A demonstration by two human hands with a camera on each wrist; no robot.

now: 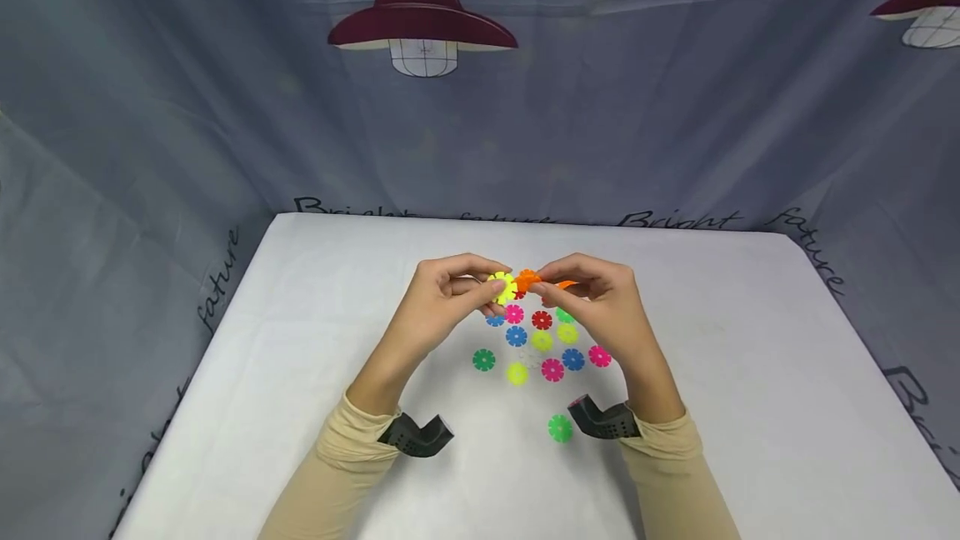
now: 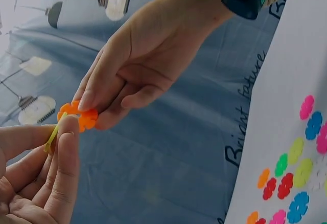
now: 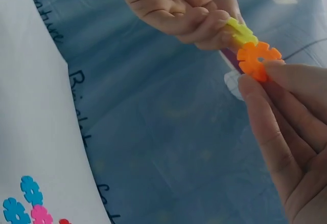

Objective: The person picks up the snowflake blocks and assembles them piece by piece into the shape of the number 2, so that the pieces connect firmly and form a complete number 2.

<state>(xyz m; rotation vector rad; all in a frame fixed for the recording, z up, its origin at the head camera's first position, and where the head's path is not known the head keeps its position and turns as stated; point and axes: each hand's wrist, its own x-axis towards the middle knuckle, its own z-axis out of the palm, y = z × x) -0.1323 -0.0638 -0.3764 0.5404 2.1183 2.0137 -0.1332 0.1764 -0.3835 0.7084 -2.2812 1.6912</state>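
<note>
My left hand (image 1: pixel 442 300) pinches a yellow snowflake disc (image 1: pixel 504 287) between thumb and fingers, raised above the table. Facing it, my right hand (image 1: pixel 596 294) pinches an orange snowflake disc (image 1: pixel 528 280) by its edge. The two notched discs meet at their rims; in the right wrist view the orange disc (image 3: pixel 258 60) stands at an angle to the yellow disc (image 3: pixel 242 31). From the left wrist view the yellow disc (image 2: pixel 52 134) is seen edge-on, partly behind my fingers, against the orange disc (image 2: pixel 82 116).
Loose discs in several colours lie on the white table (image 1: pixel 300 373) below my hands, among them a dark green disc (image 1: pixel 483 359) and a blue disc (image 1: pixel 516 335). A bright green disc (image 1: pixel 560 428) lies apart, nearer me. Grey printed cloth (image 1: pixel 600 107) hangs behind the table.
</note>
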